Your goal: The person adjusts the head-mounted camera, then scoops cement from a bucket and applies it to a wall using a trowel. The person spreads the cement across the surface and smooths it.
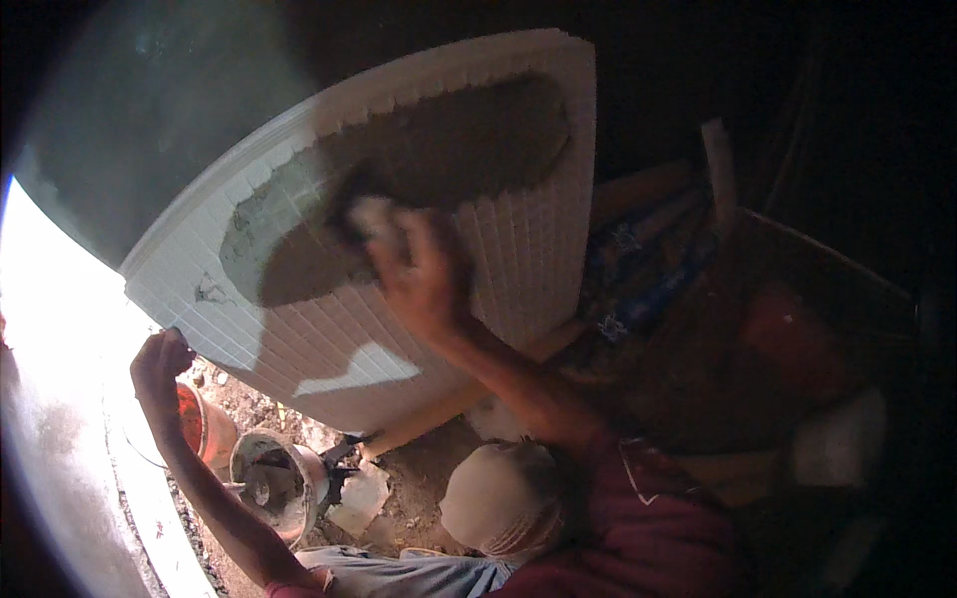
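White ribbed panel: it stands propped in front of you, its broad face toward you, a wide curved outline running along the top.
Grey paste: spread in a long, uneven patch across the panel's upper half, darker to the right, paler and rough where light reaches it on the left; a small separate dab sits near the left corner.
Blurred tool: against the paste, its exact shape lost in motion blur.
Right hand: yours, wrapped around that tool, with the forearm crossing the lower panel.
Left hand: yours, fingers bent at the panel's left corner; you cannot tell from here whether they grip the edge.
Light: glaring from the left, leaving a bright patch low on the ribs and shadow over much of the rest.
Wooden bar: runs along the panel's lower edge.
Buckets: an orange bucket and, just beside it, a pale bucket smeared with grey inside.
Ground: brown, loose, strewn with rubble.
Room: dim to your right, where blue packaging lies behind the panel; a grey-green wall rises at upper left.
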`<state>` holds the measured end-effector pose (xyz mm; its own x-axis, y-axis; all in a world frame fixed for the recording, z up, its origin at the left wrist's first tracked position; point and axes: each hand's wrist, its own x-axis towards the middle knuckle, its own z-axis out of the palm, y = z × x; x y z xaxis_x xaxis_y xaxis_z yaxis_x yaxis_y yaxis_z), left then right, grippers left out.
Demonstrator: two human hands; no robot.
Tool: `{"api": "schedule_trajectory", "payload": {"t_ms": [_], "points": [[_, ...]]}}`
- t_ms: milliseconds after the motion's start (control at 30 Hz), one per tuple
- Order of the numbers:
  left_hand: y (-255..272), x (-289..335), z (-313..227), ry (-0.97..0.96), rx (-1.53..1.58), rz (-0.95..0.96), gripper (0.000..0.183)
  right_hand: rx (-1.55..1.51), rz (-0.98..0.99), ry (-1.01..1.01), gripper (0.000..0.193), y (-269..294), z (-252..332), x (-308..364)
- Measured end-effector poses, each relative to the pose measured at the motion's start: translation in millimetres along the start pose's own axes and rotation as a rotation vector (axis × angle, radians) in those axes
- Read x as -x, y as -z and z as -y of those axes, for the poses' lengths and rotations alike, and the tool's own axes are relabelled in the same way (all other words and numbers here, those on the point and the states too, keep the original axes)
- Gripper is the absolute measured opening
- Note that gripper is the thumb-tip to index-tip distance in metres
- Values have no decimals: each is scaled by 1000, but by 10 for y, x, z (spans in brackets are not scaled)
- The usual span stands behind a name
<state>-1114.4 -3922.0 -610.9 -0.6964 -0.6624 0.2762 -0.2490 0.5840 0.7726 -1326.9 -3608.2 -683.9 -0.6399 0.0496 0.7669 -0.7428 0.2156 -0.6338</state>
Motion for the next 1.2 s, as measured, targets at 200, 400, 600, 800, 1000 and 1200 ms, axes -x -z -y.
{"api": "schedule_trajectory", "payload": {"t_ms": [200,400,600,800,1000,1200], "points": [[-43,51,29,-22,-64,-31,40,-35,-320,-325,51,993,-1099,-754],[-5,30,84,-138,-250,17,34,-87,105,-354,41,731,-723,-487],[0,42,306,-204,-262,-23,29,-171,21,-209,44,933,-608,-583],[43,-53,434,-173,-291,-8,23,-58,-316,-115,47,1271,-1268,-1329],[-28,56,292,-127,-182,-50,23,8,42,-68,42,909,-731,-836],[-60,78,169,-89,-215,-67,27,201,-304,-98,35,1210,-1070,-1089]]}}
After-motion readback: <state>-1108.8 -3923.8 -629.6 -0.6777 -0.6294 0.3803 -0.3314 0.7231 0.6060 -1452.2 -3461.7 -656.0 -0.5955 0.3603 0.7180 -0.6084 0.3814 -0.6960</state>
